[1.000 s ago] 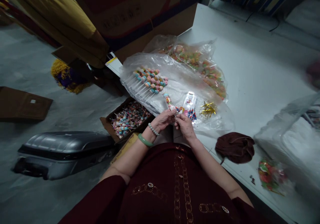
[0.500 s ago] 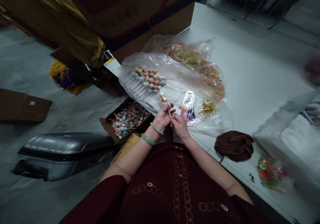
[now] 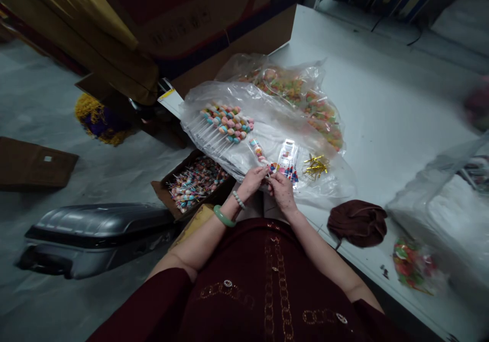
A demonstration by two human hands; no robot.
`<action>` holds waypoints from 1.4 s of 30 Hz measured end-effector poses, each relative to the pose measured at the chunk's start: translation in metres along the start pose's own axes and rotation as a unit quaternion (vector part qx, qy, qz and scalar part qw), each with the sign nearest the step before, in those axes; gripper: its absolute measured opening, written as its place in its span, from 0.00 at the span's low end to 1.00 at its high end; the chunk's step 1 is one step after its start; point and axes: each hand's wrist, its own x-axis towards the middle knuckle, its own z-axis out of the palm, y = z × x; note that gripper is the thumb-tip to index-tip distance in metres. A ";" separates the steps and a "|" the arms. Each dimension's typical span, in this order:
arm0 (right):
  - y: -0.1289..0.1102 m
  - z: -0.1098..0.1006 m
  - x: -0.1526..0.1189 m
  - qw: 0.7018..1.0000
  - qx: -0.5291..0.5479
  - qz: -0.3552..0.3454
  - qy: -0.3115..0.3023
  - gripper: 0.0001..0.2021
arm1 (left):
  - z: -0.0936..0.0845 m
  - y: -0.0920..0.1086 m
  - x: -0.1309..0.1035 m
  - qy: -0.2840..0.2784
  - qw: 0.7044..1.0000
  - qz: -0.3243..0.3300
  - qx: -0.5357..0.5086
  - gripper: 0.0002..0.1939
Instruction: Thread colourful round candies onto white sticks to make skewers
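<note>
Left fingers [image 3: 263, 171], right fingers [image 3: 275, 178] pinching lumpy, pastel candy skewer [image 3: 257, 150]; crinkled, translucent plastic sheet [image 3: 330, 188] beneath.

I see the table [image 3: 374, 92] running fwd & to R. Nearest on it: plastic sheet [image 3: 324, 189], w/ candy pile [image 3: 231, 123] on its L half, packet [image 3: 288, 152] mid, ties [image 3: 316, 167] just R of packet. Left hand [image 3: 255, 180] & right hand [image 3: 281, 189] meet nr sheet's front edge, candy stick [image 3: 257, 150] btwn, its top pointing fwd-L. Bag of sweets [image 3: 294, 89] behind sheet; carton [image 3: 229, 56] behind that, twd L. Cloth [image 3: 357, 223] R of right hand, small bag [image 3: 410, 264] further R, big bag [image 3: 443, 204] beyond. L of table, lower: box [image 3: 162, 196] w/ sweets in it, suitcase [image 3: 101, 230] further L
</note>
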 end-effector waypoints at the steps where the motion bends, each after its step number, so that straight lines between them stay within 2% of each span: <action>1: 0.001 -0.001 0.001 1.000 -0.003 -0.005 -0.003 0.12 | 0.000 0.002 -0.001 -0.018 1.000 -0.014 -0.010 0.15; 5: 0.004 -0.005 0.000 0.995 -0.088 -0.055 0.006 0.10 | -0.005 0.014 -0.003 -0.066 0.991 -0.061 -0.100 0.14; 7: 0.004 -0.005 -0.002 0.981 -0.171 -0.092 0.024 0.10 | -0.005 0.018 -0.001 -0.063 0.985 -0.082 -0.140 0.13; 12: 0.004 0.003 -0.011 0.918 -0.351 -0.182 0.033 0.08 | 0.004 0.018 0.009 0.087 0.972 -0.095 -0.198 0.13; 15: 0.004 0.007 -0.012 0.913 -0.367 -0.174 0.021 0.08 | 0.010 0.017 0.013 0.106 0.958 -0.086 -0.253 0.13; 22: 0.005 0.006 -0.010 0.957 -0.258 -0.133 -0.010 0.08 | 0.005 0.018 0.006 0.007 0.961 -0.076 -0.266 0.05; 26: 0.002 -0.003 -0.006 0.989 -0.124 -0.052 -0.061 0.08 | -0.001 0.014 0.005 0.003 0.971 -0.060 -0.232 0.07; 28: -0.002 -0.008 -0.002 0.995 -0.073 -0.042 -0.050 0.10 | 0.000 0.013 0.004 -0.003 0.973 -0.052 -0.223 0.08; 33: -0.013 -0.005 0.009 0.996 0.020 -0.081 0.011 0.14 | 0.016 0.010 -0.003 -0.043 0.968 -0.048 -0.244 0.11; 35: -0.014 -0.002 0.009 0.996 0.068 -0.056 0.018 0.14 | 0.019 0.009 -0.005 -0.059 0.965 -0.071 -0.247 0.10; 37: -0.014 -0.002 0.009 0.992 0.128 0.006 -0.015 0.15 | 0.017 0.010 -0.008 -0.101 0.958 -0.114 -0.243 0.11; 40: -0.016 -0.010 0.010 0.964 0.161 0.147 -0.154 0.19 | 0.010 0.012 -0.012 -0.161 0.950 -0.155 -0.216 0.12; 42: -0.017 -0.017 0.011 0.935 0.148 0.218 -0.237 0.23 | 0.006 0.013 -0.014 -0.176 0.954 -0.143 -0.196 0.11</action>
